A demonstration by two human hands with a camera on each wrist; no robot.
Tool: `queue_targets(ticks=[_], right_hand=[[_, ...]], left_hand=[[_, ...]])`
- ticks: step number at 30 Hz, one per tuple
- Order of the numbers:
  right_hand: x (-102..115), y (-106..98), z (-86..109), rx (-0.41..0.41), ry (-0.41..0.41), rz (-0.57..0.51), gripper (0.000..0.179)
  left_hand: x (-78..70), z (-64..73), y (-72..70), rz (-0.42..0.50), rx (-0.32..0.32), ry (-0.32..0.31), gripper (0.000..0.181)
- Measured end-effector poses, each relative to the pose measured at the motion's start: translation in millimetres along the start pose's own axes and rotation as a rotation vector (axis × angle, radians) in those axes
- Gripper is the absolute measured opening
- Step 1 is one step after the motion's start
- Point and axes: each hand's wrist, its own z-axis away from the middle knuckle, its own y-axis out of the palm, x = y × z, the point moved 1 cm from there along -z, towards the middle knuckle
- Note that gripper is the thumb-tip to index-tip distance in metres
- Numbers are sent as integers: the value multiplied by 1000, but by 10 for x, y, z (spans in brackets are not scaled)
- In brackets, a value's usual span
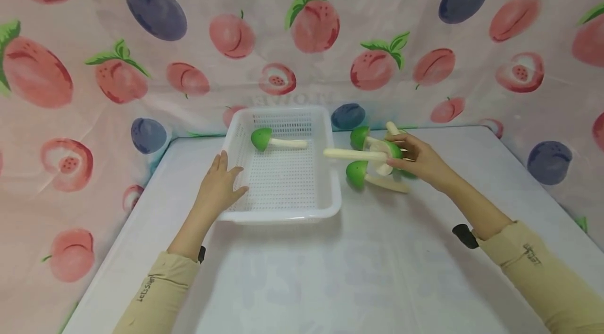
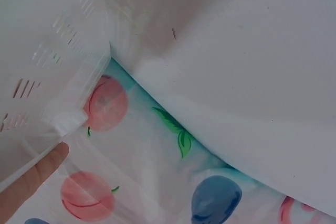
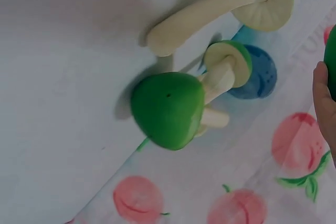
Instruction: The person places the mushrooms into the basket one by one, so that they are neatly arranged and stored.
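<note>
My right hand (image 1: 422, 162) holds a toy mushroom with a green cap and a pale stem (image 1: 354, 154); the stem points left over the basket's right rim. In the right wrist view, a sliver of green cap (image 3: 331, 61) shows by the fingers at the right edge. Below and around that hand lie several more green-capped mushrooms (image 1: 357, 173), partly hidden by it. My left hand (image 1: 217, 187) rests with spread fingers on the left rim of a white plastic basket (image 1: 283, 215). Inside the basket lies one mushroom (image 1: 261, 139), its stem to the right.
The white-covered table (image 1: 377, 271) extends in front of the basket and to both sides. Behind it hangs a fruit-print cloth (image 1: 316, 77), close to the basket's back wall.
</note>
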Motion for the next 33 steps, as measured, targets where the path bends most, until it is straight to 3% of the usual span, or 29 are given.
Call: queue_targets(ticks=[10, 20, 27, 33], right_hand=[[239, 148, -277, 80, -66, 49, 56], [426, 309, -576, 177, -70, 93, 60], [558, 427, -779, 195, -128, 218, 59], [671, 517, -918, 193, -112, 332, 60]], left_hand=[[9, -6, -33, 3, -1, 3, 53], [10, -35, -1, 14, 6, -11, 53], [26, -18, 8, -2, 2, -13, 53], [27, -8, 9, 0, 1, -13, 53]])
